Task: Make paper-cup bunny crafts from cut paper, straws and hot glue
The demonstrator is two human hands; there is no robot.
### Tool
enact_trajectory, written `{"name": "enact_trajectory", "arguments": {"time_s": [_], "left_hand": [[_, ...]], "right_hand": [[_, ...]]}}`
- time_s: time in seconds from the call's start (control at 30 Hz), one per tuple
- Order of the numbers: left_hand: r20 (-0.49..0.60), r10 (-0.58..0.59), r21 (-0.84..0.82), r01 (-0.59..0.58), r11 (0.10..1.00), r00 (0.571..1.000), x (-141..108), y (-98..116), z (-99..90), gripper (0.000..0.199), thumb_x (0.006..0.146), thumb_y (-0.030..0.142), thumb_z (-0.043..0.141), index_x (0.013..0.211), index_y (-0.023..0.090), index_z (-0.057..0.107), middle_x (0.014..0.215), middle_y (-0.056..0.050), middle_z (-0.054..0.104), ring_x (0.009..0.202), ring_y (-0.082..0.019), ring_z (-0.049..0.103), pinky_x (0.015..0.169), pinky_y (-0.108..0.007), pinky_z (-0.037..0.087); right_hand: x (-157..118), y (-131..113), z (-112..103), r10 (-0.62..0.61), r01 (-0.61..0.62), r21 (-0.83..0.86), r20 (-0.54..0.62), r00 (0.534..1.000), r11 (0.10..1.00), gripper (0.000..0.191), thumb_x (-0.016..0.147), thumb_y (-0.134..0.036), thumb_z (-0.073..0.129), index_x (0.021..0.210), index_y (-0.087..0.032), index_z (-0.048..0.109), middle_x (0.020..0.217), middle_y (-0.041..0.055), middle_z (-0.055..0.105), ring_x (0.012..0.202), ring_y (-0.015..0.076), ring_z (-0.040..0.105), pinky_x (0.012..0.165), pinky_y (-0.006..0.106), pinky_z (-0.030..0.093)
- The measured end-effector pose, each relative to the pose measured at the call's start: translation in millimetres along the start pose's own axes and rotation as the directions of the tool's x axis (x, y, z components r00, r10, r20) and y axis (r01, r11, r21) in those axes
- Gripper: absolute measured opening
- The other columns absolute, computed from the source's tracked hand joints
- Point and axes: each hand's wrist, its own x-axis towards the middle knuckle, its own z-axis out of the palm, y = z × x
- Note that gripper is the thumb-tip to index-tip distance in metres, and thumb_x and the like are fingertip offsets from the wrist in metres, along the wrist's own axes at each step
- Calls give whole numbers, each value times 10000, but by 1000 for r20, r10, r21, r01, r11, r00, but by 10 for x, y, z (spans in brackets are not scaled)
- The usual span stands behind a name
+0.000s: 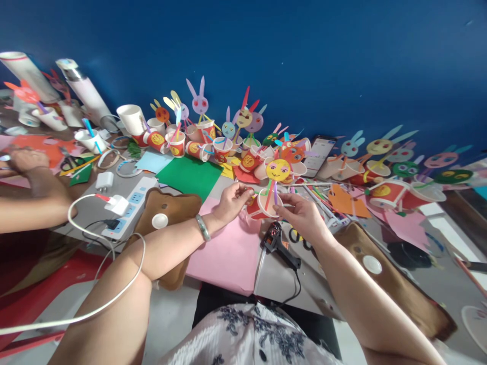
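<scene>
A red-and-white paper cup [265, 204] lies tilted above the pink paper, its mouth turned towards me. Coloured strips rise from it to a round yellow paper face [278, 170] with drawn eyes and a smile. My right hand [304, 218] grips the cup's rim between thumb and fingers. At the cup's left side, my left hand [234, 203] is closed in a pinch; a small bit of red shows at its fingertips, too small to name. Just below the cup lies a black glue gun [279, 243], close to black-handled scissors [294, 235].
Paper-cup figures with rabbit-eared faces [200, 104] line the wall. Pink paper [224, 253] and green paper [190, 175] lie on the table. A power strip [129, 210], brown pouches [391, 279] and a phone [320, 154] surround the work. Another person's hand [28, 159] is at left; a white cable [125, 299] crosses my left arm.
</scene>
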Motion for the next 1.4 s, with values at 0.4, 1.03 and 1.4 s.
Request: {"name": "enact_trajectory", "arguments": {"time_s": [0.4, 1.03, 1.4], "left_hand": [[8, -20, -40, 20, 999, 1000, -11, 7, 10, 288, 787, 398, 784, 839, 158, 635, 765, -10, 655, 684, -111, 599, 676, -253, 493], [26, -32, -5, 32, 999, 999, -53, 82, 3, 238, 802, 354, 784, 889, 166, 666, 872, -26, 690, 774, -121, 636, 764, -265, 522], [-13, 13, 55, -12, 998, 1000, 2, -45, -24, 299, 795, 417, 776, 833, 144, 662, 825, -39, 682, 744, -126, 631, 722, -261, 506]], "right_hand": [[3, 23, -20, -1, 1, 14, -11, 1000, 1000, 451, 770, -513, 762, 1104, -219, 689, 955, 57, 795, 752, 254, 762, 693, 380, 631], [-21, 10, -27, 7, -5, 47, -38, 999, 999, 484, 734, -510, 799, 1080, -188, 697, 1024, 73, 783, 710, 223, 754, 643, 335, 618], [-39, 72, -1, -25, 25, -3, -39, 999, 1000, 469, 760, -520, 769, 1093, -195, 709, 989, 74, 776, 673, 213, 737, 633, 335, 597]]}}
